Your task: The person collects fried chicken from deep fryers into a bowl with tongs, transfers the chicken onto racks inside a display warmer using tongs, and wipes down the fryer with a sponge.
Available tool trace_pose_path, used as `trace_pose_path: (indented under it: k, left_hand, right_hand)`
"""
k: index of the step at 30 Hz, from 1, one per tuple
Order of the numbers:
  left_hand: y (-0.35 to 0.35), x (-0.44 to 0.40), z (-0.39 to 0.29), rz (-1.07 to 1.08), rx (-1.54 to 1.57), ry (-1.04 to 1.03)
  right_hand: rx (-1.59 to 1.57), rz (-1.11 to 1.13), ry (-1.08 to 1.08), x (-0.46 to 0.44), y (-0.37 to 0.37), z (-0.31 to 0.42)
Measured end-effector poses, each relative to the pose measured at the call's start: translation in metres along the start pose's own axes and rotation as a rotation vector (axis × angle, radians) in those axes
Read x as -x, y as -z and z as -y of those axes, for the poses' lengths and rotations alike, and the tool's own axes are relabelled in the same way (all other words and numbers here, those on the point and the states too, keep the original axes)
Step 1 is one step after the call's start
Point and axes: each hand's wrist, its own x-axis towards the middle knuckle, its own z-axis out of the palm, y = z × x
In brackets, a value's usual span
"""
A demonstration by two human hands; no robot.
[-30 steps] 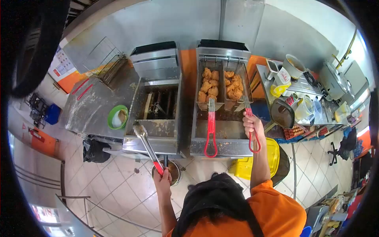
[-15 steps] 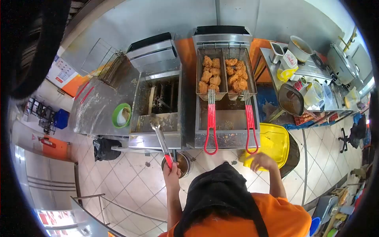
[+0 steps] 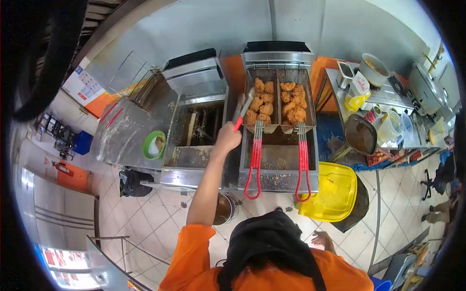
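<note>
My left hand (image 3: pixel 228 137) is closed on the red grip of metal tongs (image 3: pixel 246 105), whose tips reach the left edge of the left fry basket (image 3: pixel 262 127). Golden fried chicken pieces (image 3: pixel 266 98) lie in that basket, and more fill the right fry basket (image 3: pixel 287 129). Both baskets hang at the back of the right fryer (image 3: pixel 276 182), their red handles pointing toward me. Low at my right side, my right hand (image 3: pixel 322 238) hangs in the air with fingers apart and nothing in it.
On the left, a second fryer (image 3: pixel 191 174) adjoins a steel counter (image 3: pixel 131 128) bearing a green bowl (image 3: pixel 147 146). A yellow container (image 3: pixel 334 194) stands on the floor at right. Beyond are a strainer (image 3: pixel 360 134), a pot (image 3: pixel 374 70) and plastic jugs. A metal pot (image 3: pixel 224 211) sits below the fryers.
My left hand has moved forward with the tongs, from near the floor pot to the left basket. My right hand let go of the right basket's handle and drew back to my side.
</note>
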Motion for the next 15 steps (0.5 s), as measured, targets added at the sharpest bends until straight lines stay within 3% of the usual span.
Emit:
trace_pose_path:
  k: [5,9,11,14,15]
  left_hand:
    - [-0.052,-0.038,-0.021,0.019,-0.004,0.032]
    - [-0.047,-0.053,-0.041,0.191,-0.02,-0.032]
    - [-0.028,-0.052,-0.044,0.203,0.035,-0.046]
    - [-0.016,-0.03,-0.004,-0.117,0.212,-0.016]
    - [-0.011,-0.016,0.015,-0.111,0.341,0.002]
  right_hand:
    - [-0.151,-0.069,0.013,-0.005,0.01,-0.025]
    - [-0.351,0.143,0.172,-0.036,0.03,-0.078]
    - [-0.041,0.063,0.293,-0.018,0.024,-0.062]
    - [-0.024,0.049,0.292,-0.01,0.021,-0.04]
    - [-0.035,0.04,0.287,-0.011,0.022,-0.034]
